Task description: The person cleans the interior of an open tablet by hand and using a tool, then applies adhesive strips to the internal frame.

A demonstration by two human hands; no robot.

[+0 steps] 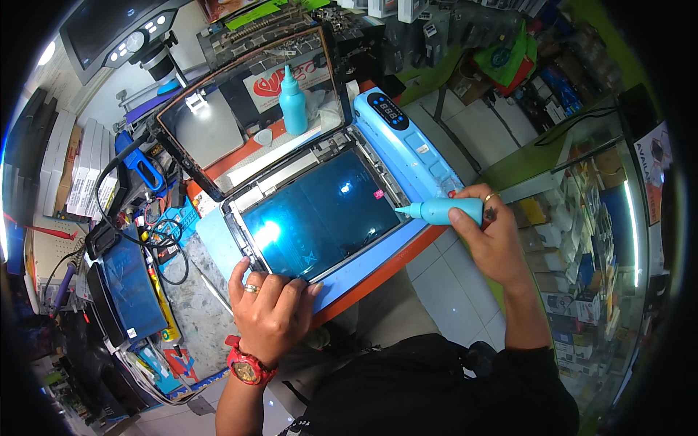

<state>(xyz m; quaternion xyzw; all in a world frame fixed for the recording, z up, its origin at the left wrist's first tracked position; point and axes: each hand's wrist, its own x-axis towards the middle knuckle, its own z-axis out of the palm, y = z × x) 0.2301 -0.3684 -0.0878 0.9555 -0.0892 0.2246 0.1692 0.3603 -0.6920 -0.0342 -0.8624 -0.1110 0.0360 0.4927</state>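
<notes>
An opened tablet (320, 211) lies on a light-blue heating machine, its dark-blue inside bright with reflected light. From its far edge rises a dark-rimmed clear glass panel (166, 120). My left hand (270, 305), with a ring and a red watch, grips the tablet's near left corner, fingers bent over the edge. In my right hand (488, 231) is a light-blue squeeze bottle (443, 211), tilted almost level. Its nozzle points left, close to the tablet's right edge; whether it touches cannot be made out. A second, similar squeeze bottle (294, 107) stands upright beyond the tablet.
The machine's control panel (389, 111) is at the far right of the tablet. Cables (149, 243), tools and a blue-topped flat device (134, 287) crowd the left bench. A microscope with a screen (156, 62) stands at far left. A glass display case (582, 240) is on the right.
</notes>
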